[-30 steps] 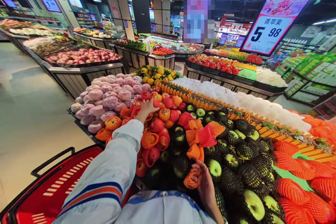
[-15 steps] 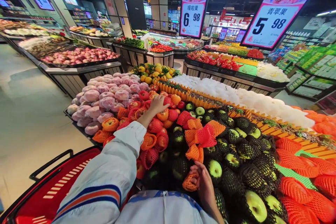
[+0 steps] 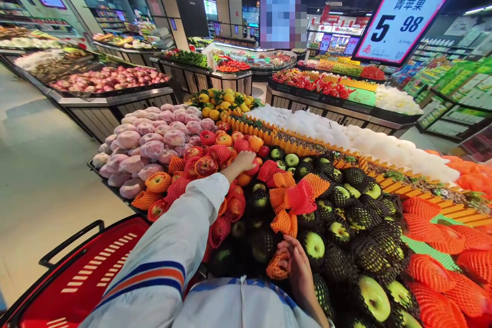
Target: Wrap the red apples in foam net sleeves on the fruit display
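Observation:
My left hand (image 3: 243, 161) reaches out over the heap of red apples. Its fingers curl down over an apple in a pink foam net (image 3: 251, 169), and the fingertips are partly hidden. Close to my body, my right hand (image 3: 298, 261) has its fingers wrapped on an orange foam net (image 3: 277, 266); whether fruit is inside does not show clearly. Several loose orange and pink foam nets (image 3: 302, 197) lie just beyond that hand. Green apples in black nets (image 3: 315, 246) surround it, with more of them to the right.
A red shopping basket (image 3: 77, 271) with a black handle is at the lower left. Film-wrapped pinkish fruit (image 3: 130, 138) is piled left of the apples, yellow fruit (image 3: 223, 102) behind. Orange dividers (image 3: 300, 148) and white-wrapped produce (image 3: 326, 128) run along the back. A price screen (image 3: 407, 20) hangs above.
My left hand has moved a little right and toward me over the red apples, and now curls over a pink-netted one. My right hand stays put with the orange net.

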The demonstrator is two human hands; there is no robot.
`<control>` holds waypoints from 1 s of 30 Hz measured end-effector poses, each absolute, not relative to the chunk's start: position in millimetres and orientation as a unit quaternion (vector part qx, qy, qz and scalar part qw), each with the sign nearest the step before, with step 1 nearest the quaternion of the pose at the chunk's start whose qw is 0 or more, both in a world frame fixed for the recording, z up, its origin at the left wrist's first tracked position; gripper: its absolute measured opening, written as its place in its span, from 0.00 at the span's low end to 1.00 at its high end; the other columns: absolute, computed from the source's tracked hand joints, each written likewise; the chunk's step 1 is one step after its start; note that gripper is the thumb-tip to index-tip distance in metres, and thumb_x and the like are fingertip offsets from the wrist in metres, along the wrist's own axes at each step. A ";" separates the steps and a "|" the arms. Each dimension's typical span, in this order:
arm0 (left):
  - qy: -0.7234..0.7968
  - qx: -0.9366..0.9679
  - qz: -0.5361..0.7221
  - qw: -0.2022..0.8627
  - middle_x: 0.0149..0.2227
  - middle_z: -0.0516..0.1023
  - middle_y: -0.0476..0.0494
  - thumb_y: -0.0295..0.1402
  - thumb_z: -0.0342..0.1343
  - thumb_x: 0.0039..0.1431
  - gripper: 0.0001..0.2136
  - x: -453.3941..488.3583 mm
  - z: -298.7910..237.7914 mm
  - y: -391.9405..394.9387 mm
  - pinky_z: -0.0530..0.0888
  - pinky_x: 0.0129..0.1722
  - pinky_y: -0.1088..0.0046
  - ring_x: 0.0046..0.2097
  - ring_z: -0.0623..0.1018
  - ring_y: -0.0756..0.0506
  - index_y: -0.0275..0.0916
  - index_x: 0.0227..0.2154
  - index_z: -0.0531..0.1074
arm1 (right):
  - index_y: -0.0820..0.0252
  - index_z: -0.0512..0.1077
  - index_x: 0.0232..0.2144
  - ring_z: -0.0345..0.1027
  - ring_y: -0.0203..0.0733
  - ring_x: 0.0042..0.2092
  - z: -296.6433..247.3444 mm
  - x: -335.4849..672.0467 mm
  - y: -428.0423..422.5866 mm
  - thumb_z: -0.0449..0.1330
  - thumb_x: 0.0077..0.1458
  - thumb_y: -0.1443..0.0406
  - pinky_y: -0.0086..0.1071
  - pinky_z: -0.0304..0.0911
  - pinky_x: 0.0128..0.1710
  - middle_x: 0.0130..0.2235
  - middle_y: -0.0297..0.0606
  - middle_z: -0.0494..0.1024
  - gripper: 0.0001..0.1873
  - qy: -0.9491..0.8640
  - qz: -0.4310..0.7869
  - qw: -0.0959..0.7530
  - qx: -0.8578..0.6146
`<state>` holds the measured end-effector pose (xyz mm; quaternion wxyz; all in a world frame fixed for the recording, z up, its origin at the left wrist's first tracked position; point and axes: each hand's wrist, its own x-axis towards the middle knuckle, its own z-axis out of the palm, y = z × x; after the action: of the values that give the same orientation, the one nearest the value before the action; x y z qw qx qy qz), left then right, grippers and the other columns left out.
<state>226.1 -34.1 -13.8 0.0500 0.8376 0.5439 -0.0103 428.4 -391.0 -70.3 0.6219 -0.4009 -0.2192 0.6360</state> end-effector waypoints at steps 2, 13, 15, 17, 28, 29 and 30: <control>0.559 0.827 -0.022 0.062 0.56 0.77 0.35 0.39 0.57 0.68 0.16 234.6 -17.2 -25.7 0.71 0.60 0.52 0.57 0.76 0.37 0.36 0.52 0.74 | 0.54 0.82 0.45 0.75 0.43 0.38 -72.1 428.6 -390.8 0.73 0.50 0.48 0.31 0.73 0.30 0.39 0.42 0.82 0.24 -0.222 0.637 0.622 -0.399; 0.613 0.774 -0.098 0.126 0.58 0.74 0.37 0.38 0.60 0.68 0.18 283.9 -35.7 8.1 0.78 0.53 0.52 0.54 0.77 0.39 0.37 0.57 0.71 | 0.54 0.81 0.47 0.75 0.41 0.38 -78.0 429.1 -391.3 0.71 0.54 0.50 0.27 0.71 0.28 0.39 0.41 0.82 0.22 -0.223 0.639 0.628 -0.385; 0.608 0.776 -0.103 0.133 0.58 0.74 0.37 0.38 0.60 0.68 0.18 285.7 -37.8 11.9 0.78 0.53 0.52 0.54 0.78 0.39 0.37 0.57 0.71 | 0.54 0.81 0.47 0.75 0.41 0.38 -78.6 429.4 -391.3 0.71 0.54 0.50 0.28 0.71 0.28 0.39 0.41 0.82 0.22 -0.222 0.641 0.626 -0.384; 0.605 0.776 -0.109 0.141 0.56 0.75 0.38 0.38 0.60 0.68 0.18 286.5 -39.3 15.5 0.78 0.52 0.54 0.53 0.78 0.39 0.37 0.56 0.72 | 0.54 0.81 0.47 0.75 0.42 0.38 -78.7 429.6 -390.9 0.71 0.54 0.50 0.28 0.72 0.28 0.39 0.42 0.82 0.22 -0.224 0.640 0.626 -0.385; 0.626 0.770 -0.023 0.121 0.60 0.72 0.36 0.38 0.60 0.68 0.19 285.9 -47.5 4.9 0.78 0.53 0.53 0.55 0.77 0.38 0.38 0.58 0.70 | 0.54 0.82 0.45 0.74 0.41 0.37 -73.6 428.6 -389.8 0.72 0.52 0.50 0.28 0.71 0.27 0.38 0.42 0.82 0.22 -0.228 0.641 0.622 -0.386; 0.627 0.770 -0.014 0.121 0.60 0.72 0.36 0.38 0.60 0.68 0.20 284.9 -47.6 2.4 0.78 0.53 0.52 0.56 0.77 0.38 0.38 0.59 0.70 | 0.54 0.82 0.45 0.74 0.41 0.37 -73.6 428.7 -390.0 0.72 0.52 0.50 0.28 0.71 0.27 0.38 0.42 0.82 0.22 -0.228 0.643 0.622 -0.385; 0.622 0.773 -0.006 0.123 0.61 0.71 0.35 0.38 0.60 0.68 0.20 283.6 -47.5 0.1 0.78 0.54 0.52 0.56 0.76 0.37 0.38 0.59 0.69 | 0.54 0.82 0.46 0.74 0.41 0.37 -73.7 428.8 -390.0 0.72 0.52 0.50 0.28 0.71 0.27 0.38 0.41 0.82 0.22 -0.229 0.643 0.622 -0.384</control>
<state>283.6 0.1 -47.5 0.1230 0.7730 0.6223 -0.0055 428.8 -390.0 -73.7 0.6217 -0.3845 -0.2287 0.6429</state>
